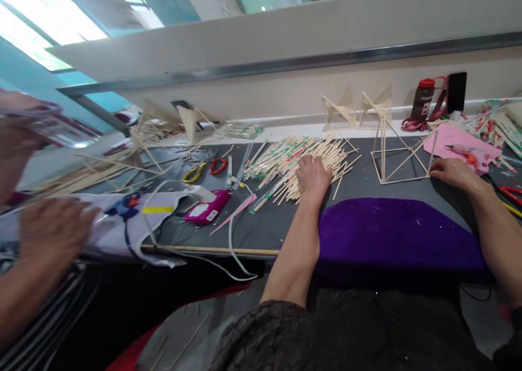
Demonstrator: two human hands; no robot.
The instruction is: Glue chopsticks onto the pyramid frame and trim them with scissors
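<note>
My left hand [315, 176] rests on a loose pile of thin wooden sticks [281, 161], its fingers spread over them and holding none that I can see. Some of the sticks lie in clear wrappers with green print. At the right, my right hand [457, 174] pinches the lower right corner of an open stick frame [402, 179], which stands on the dark table. Triangles and crossing sticks make up this frame. A purple cloth [395, 232] covers the table edge between my forearms.
Two finished-looking twisted stick models [340, 112] stand by the wall. A bottle [423, 100] and a phone [455, 92] are behind the frame. Pink paper [442, 137], red-handled pliers [218, 166] and a magenta box [207, 208] lie around. Another person's hand [55, 227] is at the left.
</note>
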